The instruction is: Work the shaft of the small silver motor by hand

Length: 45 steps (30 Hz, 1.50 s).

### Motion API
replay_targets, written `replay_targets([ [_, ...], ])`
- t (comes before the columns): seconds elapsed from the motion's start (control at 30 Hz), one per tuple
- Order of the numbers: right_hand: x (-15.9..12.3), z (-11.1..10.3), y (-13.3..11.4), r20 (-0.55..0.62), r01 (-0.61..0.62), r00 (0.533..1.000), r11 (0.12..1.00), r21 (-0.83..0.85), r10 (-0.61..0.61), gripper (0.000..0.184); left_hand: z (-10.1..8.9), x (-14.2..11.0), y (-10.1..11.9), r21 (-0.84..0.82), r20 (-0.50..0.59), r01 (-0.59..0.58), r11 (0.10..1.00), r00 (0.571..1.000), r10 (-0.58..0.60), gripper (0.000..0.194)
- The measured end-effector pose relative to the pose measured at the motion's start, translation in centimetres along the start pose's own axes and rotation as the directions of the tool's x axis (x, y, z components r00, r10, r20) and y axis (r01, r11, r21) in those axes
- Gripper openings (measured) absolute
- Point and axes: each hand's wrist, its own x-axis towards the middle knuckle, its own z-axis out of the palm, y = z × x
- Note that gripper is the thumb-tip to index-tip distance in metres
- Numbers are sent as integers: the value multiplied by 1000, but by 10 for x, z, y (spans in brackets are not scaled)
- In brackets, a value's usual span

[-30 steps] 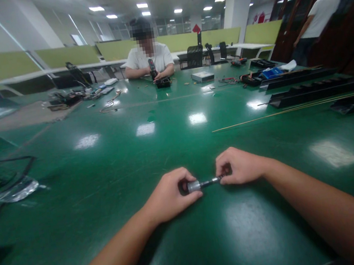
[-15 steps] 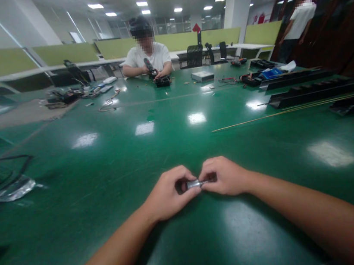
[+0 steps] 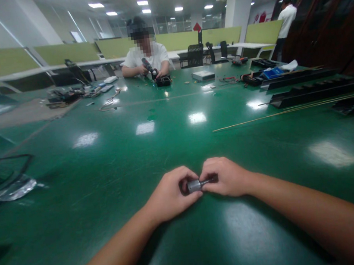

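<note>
A small silver metal cylinder (image 3: pixel 194 186) with a thin shaft (image 3: pixel 205 181) lies sideways between my two hands, close above the green table (image 3: pixel 178 145). My left hand (image 3: pixel 168 196) is closed round the cylinder, thumb below and fingers above. With thumb and fingertips, my right hand (image 3: pixel 227 176) pinches the shaft at the cylinder's right end. The far end of the shaft runs under my right palm and is partly hidden. What exact kind of part this is, I cannot tell.
Across the table a person (image 3: pixel 143 54) holds a drill-like tool (image 3: pixel 147 65) over a black box (image 3: pixel 163 81). Thin rods (image 3: pixel 260 118) and black channels (image 3: pixel 318 91) lie at right. A clear plastic object (image 3: pixel 17 190) with a dark cable is at left. Another person (image 3: pixel 286 18) stands by the cabinets.
The cylinder has turned slightly between my fingers, and more of its side shows. My hands have barely shifted. The standing person in the background has moved left.
</note>
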Motion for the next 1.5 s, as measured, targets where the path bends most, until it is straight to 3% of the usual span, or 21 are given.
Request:
replay_targets([
  [0.53, -3, -5, 2, 26, 52, 998, 998, -26, -52, 10, -1, 0, 0, 31, 8, -15, 999, 1000, 15, 17],
  [1.5, -8, -29, 4, 125, 17, 992, 995, -96, -5, 4, -1, 0, 1, 16, 23, -19, 1000, 1000, 19, 17],
])
